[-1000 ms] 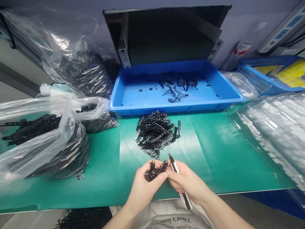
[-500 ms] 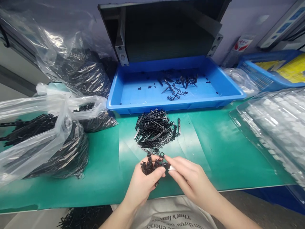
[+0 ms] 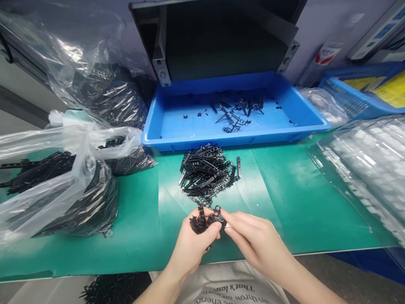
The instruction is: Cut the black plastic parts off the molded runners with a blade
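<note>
Presently, fingers of the left hand point(image 3: 193, 240) pinch parts point(image 3: 198, 224) over the desk point(image 3: 142, 245); those of the right hand point(image 3: 253, 236) pinch a tool point(image 3: 223, 221). Brace the parts; angle the tool clear of the left hand.

Small black parts point(image 3: 198, 224) held bunched, nearer us than the strip heap point(image 3: 207, 173)
We see them tangled, one ring jutting on the heap's side; the dark-tipped tool point(image 3: 222, 221), mostly hidden, points toward them, likewise on our side of the heap.
</note>
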